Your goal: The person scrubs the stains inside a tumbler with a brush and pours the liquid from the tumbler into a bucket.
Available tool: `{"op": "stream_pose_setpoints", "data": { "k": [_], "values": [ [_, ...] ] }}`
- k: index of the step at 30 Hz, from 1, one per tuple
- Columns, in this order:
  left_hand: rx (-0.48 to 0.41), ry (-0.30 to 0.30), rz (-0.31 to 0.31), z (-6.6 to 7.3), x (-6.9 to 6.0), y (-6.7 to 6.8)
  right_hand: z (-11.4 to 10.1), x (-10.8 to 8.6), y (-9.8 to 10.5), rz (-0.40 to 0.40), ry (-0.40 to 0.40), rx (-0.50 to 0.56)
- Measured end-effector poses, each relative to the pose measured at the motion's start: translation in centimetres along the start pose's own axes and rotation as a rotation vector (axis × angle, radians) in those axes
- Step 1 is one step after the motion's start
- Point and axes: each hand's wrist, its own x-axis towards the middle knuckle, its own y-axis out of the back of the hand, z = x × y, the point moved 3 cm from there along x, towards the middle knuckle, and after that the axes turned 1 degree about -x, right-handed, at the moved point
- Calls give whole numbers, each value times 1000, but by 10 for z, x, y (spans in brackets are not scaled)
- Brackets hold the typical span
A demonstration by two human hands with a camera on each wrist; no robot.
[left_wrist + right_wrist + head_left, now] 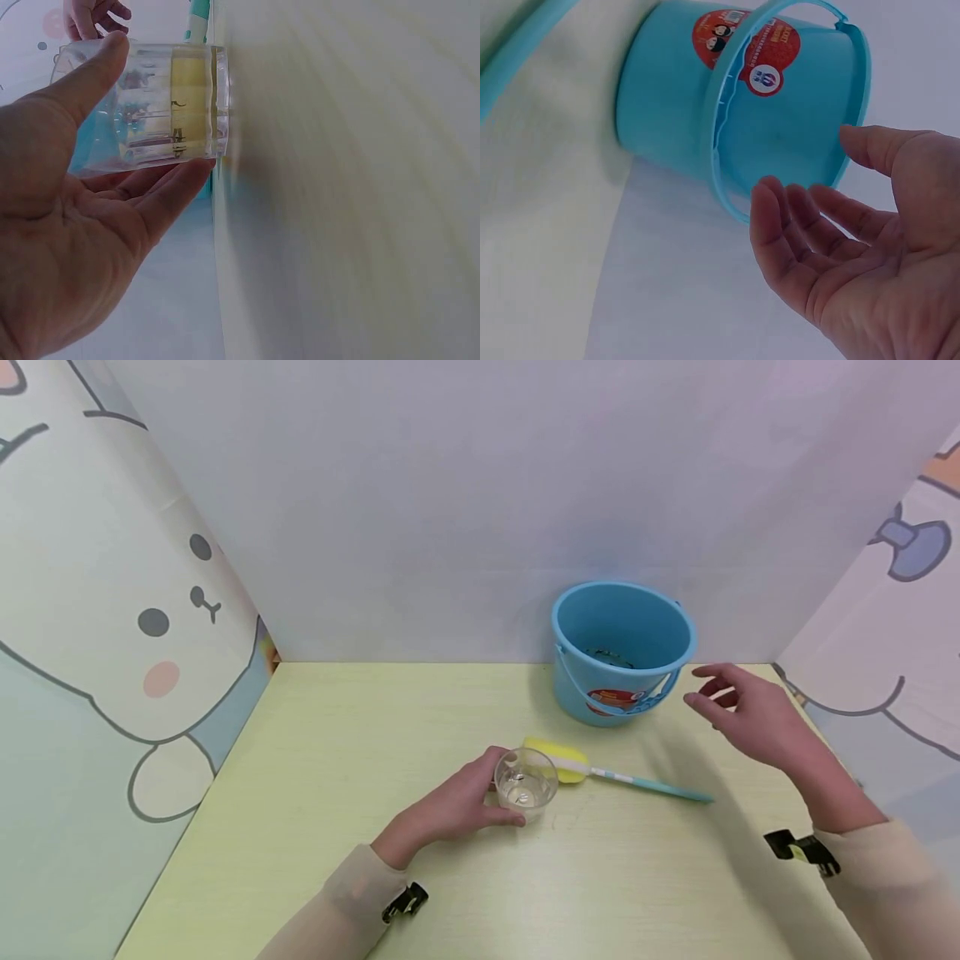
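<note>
A clear drinking glass (527, 785) stands upright at the middle of the table, its base at or very near the surface. My left hand (468, 797) grips it from the left, thumb on the near side and fingers around the far side. Through its wall, dark marks show near the bottom in the left wrist view. Just behind the glass lies a brush with a yellow sponge head (567, 760) and a teal handle. My right hand (757, 714) hovers right of the blue bucket (573, 689), fingers loosely bent, holding nothing. The bucket's handle (721, 120) hangs down its front.
The pale yellow table (360, 718) meets a plain whitish back wall (412, 527), with the bucket close to it. Cartoon-printed panels (112, 568) stand at the left and right sides. Inside the bucket, some small dark shapes show at the bottom.
</note>
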Motion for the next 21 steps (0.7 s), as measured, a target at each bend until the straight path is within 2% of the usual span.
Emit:
{"op": "stream_pose_setpoints", "data": {
  "k": [10, 21],
  "values": [
    [8, 20, 0, 2, -1, 1, -6, 26, 22, 39, -142, 180],
    [16, 24, -1, 3, -2, 1, -7, 57, 31, 35, -181, 284]
  ]
}}
